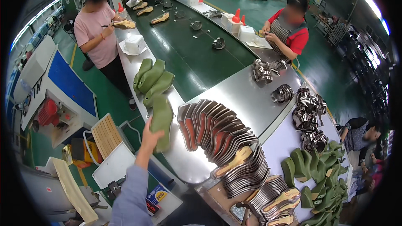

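My left hand point(149, 137) reaches out from the lower edge and is closed round the lower left side of a green shoe last point(161, 119), its thumb across the face. The last is tilted up over the left edge of the metal tabletop. Just beyond it, several more green lasts point(154, 77) lie close together on the narrow ledge. Right of the held last, a long curved row of shoe soles point(217, 127) with dark edges and reddish faces leans in a fan. A tan insole point(234, 162) lies across that row. My right hand is not visible.
A green conveyor belt point(188, 46) carries tan soles and dark strap pieces. Workers in pink point(98, 37) and red point(291, 29) stand on either side of it. At right, a white table point(278, 142) holds glossy dark straps point(307, 113) and many green lasts point(318, 180).
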`<state>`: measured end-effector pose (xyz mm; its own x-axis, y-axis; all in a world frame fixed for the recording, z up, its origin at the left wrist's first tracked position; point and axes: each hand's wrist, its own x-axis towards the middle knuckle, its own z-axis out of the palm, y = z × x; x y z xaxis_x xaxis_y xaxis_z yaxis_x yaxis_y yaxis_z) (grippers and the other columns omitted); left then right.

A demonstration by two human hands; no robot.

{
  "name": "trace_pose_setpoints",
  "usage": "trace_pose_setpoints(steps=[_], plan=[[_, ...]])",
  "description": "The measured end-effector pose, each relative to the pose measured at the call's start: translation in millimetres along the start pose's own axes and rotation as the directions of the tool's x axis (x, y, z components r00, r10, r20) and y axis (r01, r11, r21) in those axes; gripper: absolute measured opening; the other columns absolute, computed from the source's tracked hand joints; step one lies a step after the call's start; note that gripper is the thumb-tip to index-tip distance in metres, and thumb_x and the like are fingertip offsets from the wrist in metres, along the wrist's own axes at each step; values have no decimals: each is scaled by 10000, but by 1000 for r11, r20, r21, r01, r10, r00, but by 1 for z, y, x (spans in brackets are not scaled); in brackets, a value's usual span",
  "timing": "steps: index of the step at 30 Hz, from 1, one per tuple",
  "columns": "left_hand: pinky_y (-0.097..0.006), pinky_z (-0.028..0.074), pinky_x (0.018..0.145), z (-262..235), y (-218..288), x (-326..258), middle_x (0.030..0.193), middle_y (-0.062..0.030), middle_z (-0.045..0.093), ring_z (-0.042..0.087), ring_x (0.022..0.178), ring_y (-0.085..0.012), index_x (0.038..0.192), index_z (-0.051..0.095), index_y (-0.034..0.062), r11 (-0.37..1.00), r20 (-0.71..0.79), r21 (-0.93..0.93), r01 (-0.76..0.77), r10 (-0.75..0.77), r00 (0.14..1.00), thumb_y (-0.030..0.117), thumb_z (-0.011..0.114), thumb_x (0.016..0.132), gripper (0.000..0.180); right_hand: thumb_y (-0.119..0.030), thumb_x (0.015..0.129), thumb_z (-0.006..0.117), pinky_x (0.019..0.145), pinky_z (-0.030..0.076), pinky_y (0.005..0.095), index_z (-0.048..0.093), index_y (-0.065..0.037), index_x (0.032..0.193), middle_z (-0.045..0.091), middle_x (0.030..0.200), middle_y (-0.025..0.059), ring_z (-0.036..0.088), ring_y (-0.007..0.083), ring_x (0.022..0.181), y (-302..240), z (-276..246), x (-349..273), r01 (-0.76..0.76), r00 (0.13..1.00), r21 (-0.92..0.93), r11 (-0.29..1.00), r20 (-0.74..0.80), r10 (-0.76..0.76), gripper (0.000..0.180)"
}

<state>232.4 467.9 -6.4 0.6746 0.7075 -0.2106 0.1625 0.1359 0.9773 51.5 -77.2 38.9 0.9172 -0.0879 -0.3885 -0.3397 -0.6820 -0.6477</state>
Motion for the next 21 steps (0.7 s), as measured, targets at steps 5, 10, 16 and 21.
trace_pose_setpoints(steps=[5, 10, 16, 21], plan=[[-403, 489, 999, -6, 5, 123, 1317, -207, 597, 614, 1150, -353, 1506, 370, 43, 786, 45, 591, -182, 193, 980, 2, 703, 708, 866, -212, 1032, 527, 749, 512, 422, 479, -39, 1451, 689, 946, 194, 657, 311, 813, -5, 0, -6, 140, 990, -79, 987, -18, -141, 455], [-462, 396, 1088, 16, -27, 147, 1383, -219, 524, 480, 1306, -407, 1462, 413, 79, 292, 78, 939, -182, 335, 939, 134, 713, 816, 714, -226, 1033, 535, 862, 509, 410, 473, -32, 1447, 671, 1137, 245, 665, 343, 986, -35, 2, -11, 163, 985, -36, 986, -49, -165, 461], [-441, 332, 1156, 82, -33, 79, 1420, -272, 465, 429, 1350, -413, 1444, 381, -81, 765, -8, 596, -243, 309, 951, 345, 804, 802, 879, -250, 1038, 535, 952, 486, 407, 477, -25, 1434, 641, 1236, 257, 640, 365, 1100, -65, 1, -17, -56, 998, 54, 997, -30, 58, 459], [-429, 395, 1114, 132, -69, 57, 1398, -308, 482, 487, 1309, -400, 1419, 402, -105, 827, -260, 531, 184, -48, 964, 595, 841, 665, 1119, -254, 1040, 532, 960, 484, 400, 485, -35, 1430, 635, 1254, 263, 636, 379, 1123, -64, -3, -16, -54, 998, 38, 998, -13, 54, 450]])
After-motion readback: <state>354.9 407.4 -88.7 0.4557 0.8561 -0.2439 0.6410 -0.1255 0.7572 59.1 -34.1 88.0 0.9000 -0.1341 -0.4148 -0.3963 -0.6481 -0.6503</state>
